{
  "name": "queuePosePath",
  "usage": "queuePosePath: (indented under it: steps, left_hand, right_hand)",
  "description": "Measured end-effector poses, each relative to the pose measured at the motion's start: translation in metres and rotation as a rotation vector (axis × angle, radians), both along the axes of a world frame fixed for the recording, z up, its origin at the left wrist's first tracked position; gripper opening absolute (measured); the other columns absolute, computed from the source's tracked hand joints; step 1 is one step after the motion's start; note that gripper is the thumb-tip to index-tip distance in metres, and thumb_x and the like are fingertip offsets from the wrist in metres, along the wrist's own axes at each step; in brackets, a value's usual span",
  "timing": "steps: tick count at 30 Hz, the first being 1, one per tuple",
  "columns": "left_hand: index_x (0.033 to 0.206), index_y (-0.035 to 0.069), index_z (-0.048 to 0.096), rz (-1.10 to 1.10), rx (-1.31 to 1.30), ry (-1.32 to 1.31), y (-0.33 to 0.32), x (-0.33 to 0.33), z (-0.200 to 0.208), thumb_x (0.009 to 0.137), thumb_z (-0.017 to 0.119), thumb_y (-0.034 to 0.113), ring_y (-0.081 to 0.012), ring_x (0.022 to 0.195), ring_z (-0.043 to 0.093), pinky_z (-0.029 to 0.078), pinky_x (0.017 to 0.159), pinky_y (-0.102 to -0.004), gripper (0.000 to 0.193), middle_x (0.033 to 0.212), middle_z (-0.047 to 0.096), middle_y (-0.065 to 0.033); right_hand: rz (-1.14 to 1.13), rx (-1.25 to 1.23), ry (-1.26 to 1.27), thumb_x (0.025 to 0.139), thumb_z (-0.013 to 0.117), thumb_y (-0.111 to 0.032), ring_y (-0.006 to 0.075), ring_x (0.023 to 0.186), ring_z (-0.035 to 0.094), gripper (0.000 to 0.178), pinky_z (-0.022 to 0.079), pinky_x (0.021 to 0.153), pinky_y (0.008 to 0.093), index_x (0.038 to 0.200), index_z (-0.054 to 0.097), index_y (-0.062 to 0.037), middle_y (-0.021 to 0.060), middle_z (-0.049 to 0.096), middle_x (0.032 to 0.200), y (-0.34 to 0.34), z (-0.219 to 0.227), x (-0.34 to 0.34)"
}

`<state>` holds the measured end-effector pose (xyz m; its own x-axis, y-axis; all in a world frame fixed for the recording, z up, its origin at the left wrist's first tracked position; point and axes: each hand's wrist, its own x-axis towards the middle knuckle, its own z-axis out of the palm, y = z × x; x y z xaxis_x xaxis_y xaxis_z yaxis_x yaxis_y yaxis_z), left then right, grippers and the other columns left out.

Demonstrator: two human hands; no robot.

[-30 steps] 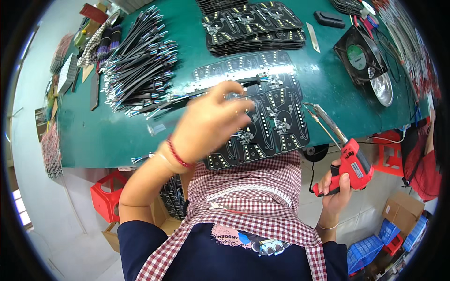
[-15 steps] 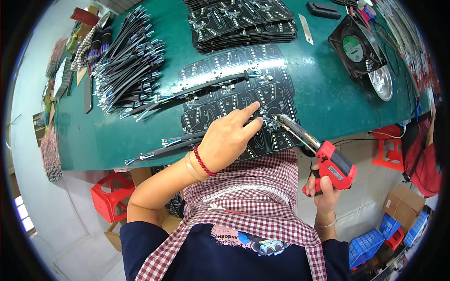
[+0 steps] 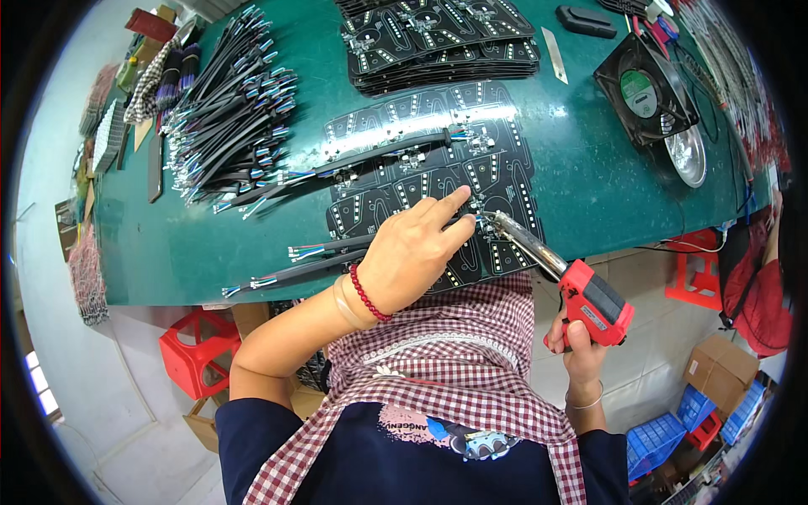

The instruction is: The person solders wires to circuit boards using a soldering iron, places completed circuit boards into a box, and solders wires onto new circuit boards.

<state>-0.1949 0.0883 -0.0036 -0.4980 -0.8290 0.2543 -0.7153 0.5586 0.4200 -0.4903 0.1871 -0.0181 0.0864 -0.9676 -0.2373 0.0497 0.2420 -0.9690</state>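
Note:
My left hand [image 3: 412,248] lies over a panel of black circuit boards [image 3: 358,215]. Its thumb and fingers are closed on a black-sleeved cable, whose coloured wire ends peep out at the fingertips; the palm hides most of it. In my right hand [image 3: 582,358] is a red soldering gun [image 3: 596,303], gripped by its handle. Its metal tip touches or nearly touches the board right beside those wire ends. Another black-sleeved cable [image 3: 370,158] lies across the panel's upper part, and cable tails [image 3: 316,268] stick out left of my wrist.
A heap of black cables [image 3: 231,118] lies at the left on the green table [image 3: 581,177]. Beyond the panel rises a stack of circuit boards [image 3: 446,59]. At the right stand a black fan [image 3: 644,88] and a shiny metal dish [image 3: 686,158]; a metal ruler-like strip [image 3: 555,55] lies nearby.
The soldering gun has shifted slightly left and down, bringing its tip closer to the left fingertips. My left hand has barely moved.

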Motion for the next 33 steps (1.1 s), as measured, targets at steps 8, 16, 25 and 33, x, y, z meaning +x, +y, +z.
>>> queuePosePath:
  steps: [8, 16, 25, 33]
  left_hand:
    - [0.102, 0.002, 0.063, 0.004, 0.002, 0.005, 0.000, -0.001, 0.002, 0.077, 0.067, 0.004, -0.0257, 0.089, 0.064, 0.056, 0.076, -0.0362, 0.025, 0.130, 0.061, -0.0198]
    - [0.106, 0.004, 0.068, 0.009, 0.039, 0.003, -0.002, 0.001, 0.006, 0.070, 0.066, -0.004, -0.0261, 0.087, 0.064, 0.056, 0.077, -0.0371, 0.036, 0.129, 0.063, -0.0151]
    - [0.104, 0.005, 0.069, -0.035, 0.048, 0.040, -0.009, 0.006, 0.006, 0.073, 0.065, -0.003, -0.0282, 0.091, 0.066, 0.056, 0.080, -0.0380, 0.032, 0.127, 0.065, -0.0154]
    - [0.103, 0.005, 0.070, -0.026, 0.047, 0.012, -0.007, 0.006, 0.009, 0.074, 0.066, 0.000, -0.0276, 0.089, 0.066, 0.055, 0.080, -0.0371, 0.030, 0.127, 0.065, -0.0161]
  right_hand:
    - [0.011, -0.017, 0.076, 0.099, 0.060, -0.031, 0.0113, 0.046, 0.046, 0.041, 0.042, 0.043, 0.0266, 0.115, 0.054, 0.0055, 0.0083, 0.056, 0.063, -0.004, 0.013, 0.001]
    - [-0.028, -0.011, -0.007, 0.099, 0.060, -0.032, 0.0109, 0.046, 0.046, 0.044, 0.041, 0.042, 0.0264, 0.119, 0.053, 0.0070, 0.0085, 0.057, 0.063, -0.003, 0.021, 0.002]
    - [-0.014, 0.036, 0.002, 0.099, 0.060, -0.028, 0.0113, 0.048, 0.049, 0.038, 0.042, 0.044, 0.0266, 0.114, 0.054, 0.0062, 0.0087, 0.057, 0.064, 0.002, 0.017, 0.003]
    - [-0.015, 0.030, 0.038, 0.099, 0.060, -0.027, 0.0117, 0.049, 0.049, 0.034, 0.043, 0.044, 0.0267, 0.110, 0.054, 0.0046, 0.0089, 0.057, 0.065, 0.004, 0.020, 0.007]
